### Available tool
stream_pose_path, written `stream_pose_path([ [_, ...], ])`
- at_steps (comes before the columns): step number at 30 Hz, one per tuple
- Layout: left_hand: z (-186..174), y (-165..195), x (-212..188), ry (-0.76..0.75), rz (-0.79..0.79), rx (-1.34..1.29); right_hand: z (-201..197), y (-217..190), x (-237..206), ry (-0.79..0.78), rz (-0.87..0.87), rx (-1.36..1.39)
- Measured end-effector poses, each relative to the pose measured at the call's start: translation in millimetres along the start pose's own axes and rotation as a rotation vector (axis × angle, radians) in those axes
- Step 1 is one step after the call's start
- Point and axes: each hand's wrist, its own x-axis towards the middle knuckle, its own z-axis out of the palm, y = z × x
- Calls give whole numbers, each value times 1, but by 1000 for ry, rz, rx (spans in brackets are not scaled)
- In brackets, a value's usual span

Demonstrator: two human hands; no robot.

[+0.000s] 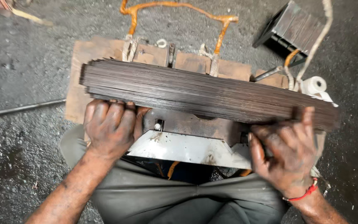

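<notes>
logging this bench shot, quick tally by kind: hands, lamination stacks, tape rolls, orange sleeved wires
hands: 2, left hand and right hand, both gripping the long stack
lamination stacks: 2, the long stack and a smaller block
white tape rolls: 1
orange sleeved wires: 1 loop
total: 6

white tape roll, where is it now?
Head view, right side: the white tape roll sits just above the right end of the metal strip stack, beside the wires.
</notes>
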Motion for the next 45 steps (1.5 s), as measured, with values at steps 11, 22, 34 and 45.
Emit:
stream_pose_path([
  [11, -73, 92, 19, 29, -94, -330, -10, 6, -57, -373, -38, 83],
  [22, -66, 163, 5, -574, 62, -564, -51, -16, -85, -274, -129, 158],
  [34, -71, 79, 67, -441, 251, -296, -124, 66, -118, 97, 195, 106],
  [45, -10, 192, 100, -342, 149, -539, -30, 85, -125, 362, 415, 278],
])
